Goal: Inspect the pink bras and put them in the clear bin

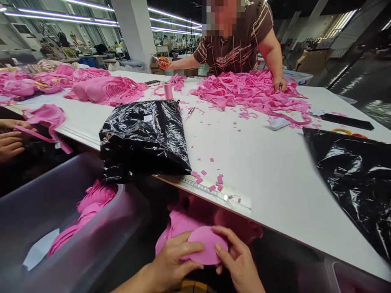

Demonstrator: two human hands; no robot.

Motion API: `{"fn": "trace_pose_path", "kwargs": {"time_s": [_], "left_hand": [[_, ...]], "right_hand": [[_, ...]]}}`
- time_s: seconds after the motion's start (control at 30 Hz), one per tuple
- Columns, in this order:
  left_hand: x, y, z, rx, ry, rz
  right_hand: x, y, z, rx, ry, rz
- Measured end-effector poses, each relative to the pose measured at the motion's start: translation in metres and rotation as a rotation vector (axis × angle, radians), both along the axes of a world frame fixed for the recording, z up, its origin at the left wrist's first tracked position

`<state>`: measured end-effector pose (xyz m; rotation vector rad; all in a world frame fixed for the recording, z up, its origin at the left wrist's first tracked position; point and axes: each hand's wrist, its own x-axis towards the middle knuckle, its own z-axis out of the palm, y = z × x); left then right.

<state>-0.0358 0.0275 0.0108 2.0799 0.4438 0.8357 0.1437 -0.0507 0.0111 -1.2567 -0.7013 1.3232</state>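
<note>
Low in the picture, below the table edge, both my hands hold a round pink foam pad [207,244]. My left hand [172,262] grips its left side with the thumb on top. My right hand [236,260] pinches its right edge. Just behind the pad lies a heap of pink fabric pieces [189,217] in my lap area. The white table [269,171] stretches away in front of me.
A black plastic bag [145,138] lies at the table's near edge, another black bag [354,175] at right. A grey bin [61,228] with pink pieces sits at left. A person across the table holds orange scissors [163,62] over pink scraps [250,91]. Another person's hands [10,140] at far left.
</note>
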Motion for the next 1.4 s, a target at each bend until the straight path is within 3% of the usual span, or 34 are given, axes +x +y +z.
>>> {"fn": "trace_pose_path", "kwargs": {"time_s": [0.13, 0.2, 0.4, 0.63, 0.83, 0.9, 1.0, 1.13, 1.27, 1.4], "left_hand": [[0.004, 0.002, 0.007, 0.006, -0.039, 0.043], [0.007, 0.0, 0.008, -0.009, -0.031, 0.069], [0.02, -0.007, 0.006, -0.126, -0.012, 0.248], [0.028, -0.007, 0.013, -0.349, 0.053, 0.291], [0.04, -0.012, 0.011, -0.863, -0.054, 0.275], [0.041, -0.012, 0.011, -0.981, -0.04, 0.289], [0.038, -0.01, 0.013, -1.025, 0.048, 0.307], [0.037, -0.009, 0.018, -1.048, 0.072, 0.303], [0.04, -0.008, 0.021, -1.111, -0.034, 0.225], [0.041, -0.009, 0.022, -1.039, -0.026, 0.157]], "right_hand": [[0.007, -0.009, -0.002, 0.038, -0.122, 0.228], [0.007, -0.009, -0.005, 0.088, -0.242, 0.26], [0.0, 0.0, -0.012, 0.415, -0.553, 0.027], [0.004, -0.003, -0.011, 0.494, -0.665, -0.029], [-0.01, -0.007, -0.016, 0.288, -0.492, -0.287], [-0.011, -0.006, -0.011, 0.165, -0.42, -0.284], [-0.007, -0.001, 0.003, 0.035, -0.308, -0.117], [-0.002, 0.002, 0.013, -0.002, -0.233, 0.131], [0.001, -0.003, 0.0, -0.107, -0.05, 0.073], [0.003, -0.007, -0.016, -0.079, 0.024, 0.042]]}}
